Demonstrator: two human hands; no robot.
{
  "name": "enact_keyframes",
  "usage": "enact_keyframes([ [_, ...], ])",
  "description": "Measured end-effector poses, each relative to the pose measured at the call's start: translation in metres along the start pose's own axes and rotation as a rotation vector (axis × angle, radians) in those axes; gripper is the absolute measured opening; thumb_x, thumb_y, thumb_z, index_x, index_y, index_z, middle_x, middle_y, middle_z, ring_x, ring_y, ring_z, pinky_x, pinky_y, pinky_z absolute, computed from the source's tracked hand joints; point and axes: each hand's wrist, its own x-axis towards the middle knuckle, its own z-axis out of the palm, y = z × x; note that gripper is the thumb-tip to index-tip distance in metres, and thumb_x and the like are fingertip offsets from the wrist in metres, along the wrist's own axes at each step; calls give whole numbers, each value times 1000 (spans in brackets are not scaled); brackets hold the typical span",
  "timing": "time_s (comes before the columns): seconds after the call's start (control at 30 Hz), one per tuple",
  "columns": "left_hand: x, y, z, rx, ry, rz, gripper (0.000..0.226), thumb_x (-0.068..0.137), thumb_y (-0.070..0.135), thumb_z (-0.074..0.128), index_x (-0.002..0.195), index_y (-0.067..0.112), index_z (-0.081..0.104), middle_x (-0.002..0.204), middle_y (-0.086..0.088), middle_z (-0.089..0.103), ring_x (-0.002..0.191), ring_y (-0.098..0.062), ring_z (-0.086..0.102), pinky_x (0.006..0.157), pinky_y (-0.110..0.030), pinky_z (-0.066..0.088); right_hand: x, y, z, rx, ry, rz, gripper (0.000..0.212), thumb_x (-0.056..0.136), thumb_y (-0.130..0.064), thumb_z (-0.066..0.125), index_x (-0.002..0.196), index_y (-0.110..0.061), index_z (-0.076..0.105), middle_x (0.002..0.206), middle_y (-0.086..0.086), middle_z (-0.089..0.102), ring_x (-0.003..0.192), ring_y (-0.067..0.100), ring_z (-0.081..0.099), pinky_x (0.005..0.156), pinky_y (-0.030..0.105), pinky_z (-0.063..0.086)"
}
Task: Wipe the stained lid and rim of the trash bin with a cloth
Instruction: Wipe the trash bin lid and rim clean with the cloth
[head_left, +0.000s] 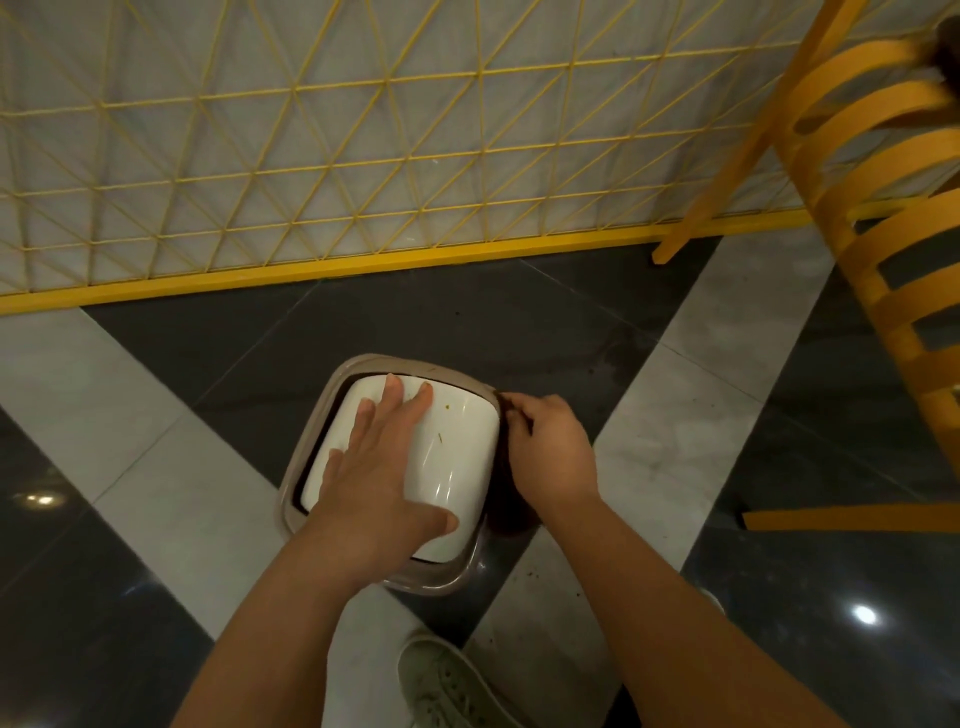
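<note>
A small trash bin stands on the floor below me, with a taupe rim (307, 457) and a glossy white swing lid (460, 452). A few small brown specks mark the lid near its far right part. My left hand (384, 467) lies flat on the lid with the fingers spread, holding nothing. My right hand (550, 447) is closed on a dark brown cloth (511, 506) and presses it against the bin's right rim. The cloth hangs down along the bin's right side and hides that stretch of rim.
A yellow wire-mesh fence (311, 182) with a yellow base bar (363, 262) runs behind the bin. A yellow slatted chair (883, 218) stands at the right, with one rail (852, 519) low over the floor. My pale shoe (447, 686) is just in front of the bin.
</note>
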Motion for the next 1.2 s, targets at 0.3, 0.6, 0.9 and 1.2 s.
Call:
enact_keyframes([
  [0.3, 0, 0, -1, 3, -2, 2, 114, 74, 29, 79, 145, 43, -9, 153, 20, -24, 144, -11, -19, 119, -47, 4, -96, 36, 14, 74, -125, -105, 31, 95, -29, 51, 124, -38, 57, 112, -17, 57, 98, -1, 53, 95, 17, 44],
  [0.6, 3, -7, 4, -28, 19, 40, 115, 75, 33, 77, 144, 44, -15, 152, 21, -26, 143, -9, -22, 119, -47, 1, -75, -2, -9, 111, 74, -479, 28, 92, -35, 48, 115, -35, 64, 108, -13, 59, 100, 1, 51, 88, 12, 42],
  [0.9, 7, -14, 7, 53, 8, 46, 122, 72, 38, 77, 143, 38, -22, 152, 19, -28, 143, -12, -20, 118, -49, 6, -26, -27, -27, -81, 123, -489, 25, 94, -32, 50, 112, -35, 66, 104, -6, 57, 94, 6, 47, 80, 21, 47],
  [1.2, 7, -16, 9, -8, 24, 90, 112, 78, 32, 72, 144, 43, -17, 152, 21, -27, 142, -9, -23, 118, -49, -2, -72, -26, -20, -189, 34, -774, 29, 86, -32, 48, 107, -29, 68, 101, -4, 63, 95, 13, 53, 74, 22, 51],
])
